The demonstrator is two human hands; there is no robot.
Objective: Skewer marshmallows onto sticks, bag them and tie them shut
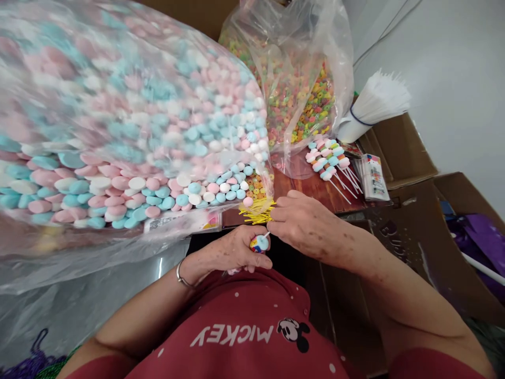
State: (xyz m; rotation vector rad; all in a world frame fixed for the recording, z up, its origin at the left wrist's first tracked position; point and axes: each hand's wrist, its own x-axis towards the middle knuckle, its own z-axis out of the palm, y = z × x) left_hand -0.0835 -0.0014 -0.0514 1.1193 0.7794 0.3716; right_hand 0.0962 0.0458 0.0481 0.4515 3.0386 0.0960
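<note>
My left hand (pixel 232 252) is closed around a stack of small round candies (pixel 259 243) in blue, red and yellow. A thin white stick (pixel 267 235) pokes out of that stack, and my right hand (pixel 305 223) pinches its end. Both hands sit close to my chest, just in front of a bunch of yellow twist ties (pixel 257 211). Behind the ties, a huge clear bag of pink, blue and white candy discs (pixel 130 142) fills the left half of the view.
A second clear bag of small multicoloured ring candies (pixel 300 100) stands at the back. Several finished candy skewers (pixel 329 158) lie on the wooden surface to the right, beside a bundle of white sticks (pixel 374 102) and brown cardboard boxes (pixel 402 152).
</note>
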